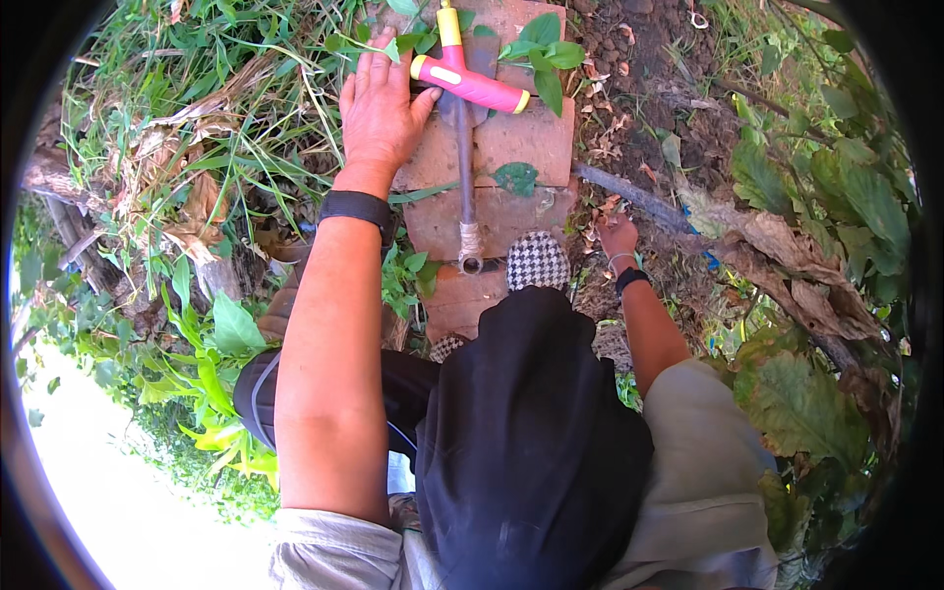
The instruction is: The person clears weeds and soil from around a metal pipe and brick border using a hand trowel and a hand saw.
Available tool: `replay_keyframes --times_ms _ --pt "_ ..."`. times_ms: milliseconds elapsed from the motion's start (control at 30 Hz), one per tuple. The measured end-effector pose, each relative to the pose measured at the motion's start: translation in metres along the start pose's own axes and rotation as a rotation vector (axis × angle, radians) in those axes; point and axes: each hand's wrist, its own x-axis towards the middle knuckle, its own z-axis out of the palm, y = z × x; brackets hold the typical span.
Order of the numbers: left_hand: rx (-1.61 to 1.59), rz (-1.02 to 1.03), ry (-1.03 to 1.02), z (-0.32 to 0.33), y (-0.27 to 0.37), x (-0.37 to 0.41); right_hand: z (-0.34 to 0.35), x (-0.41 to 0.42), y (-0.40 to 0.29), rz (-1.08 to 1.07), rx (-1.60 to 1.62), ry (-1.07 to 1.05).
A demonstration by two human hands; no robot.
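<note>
My left hand rests palm down on the brick paving, its thumb apart from the fingers and close to a pink-and-yellow handled tool. One part of that tool points away from me; the other lies across. Beneath it is a metal tool with a long shaft, a flat blade at the far end and a hollow socket wrapped in cord at the near end. My right hand is low over the soil and dry litter right of the paving, fingers bent down; whether they hold anything is unclear.
Green leafy sprigs lie over the far paving. A grey pipe or pole runs from the paving's right edge towards withered leaves. Grass and dry stalks crowd the left. My checkered shoe stands on the paving.
</note>
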Motion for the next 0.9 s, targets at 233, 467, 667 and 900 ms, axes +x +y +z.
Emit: replay_keyframes --times_ms 233,467,667,900 --pt "0.024 0.026 0.005 0.000 0.002 0.000 0.005 0.000 0.010 0.094 0.597 0.050" --pt "0.013 0.024 -0.019 -0.001 0.002 0.001 0.019 -0.023 0.002 0.014 0.068 0.044" --pt "0.012 0.030 0.000 -0.001 0.005 0.003 0.016 -0.021 -0.004 -0.103 -0.057 0.104" --pt "0.022 0.057 0.035 0.002 0.002 0.000 0.002 -0.021 -0.020 -0.366 -0.178 0.031"
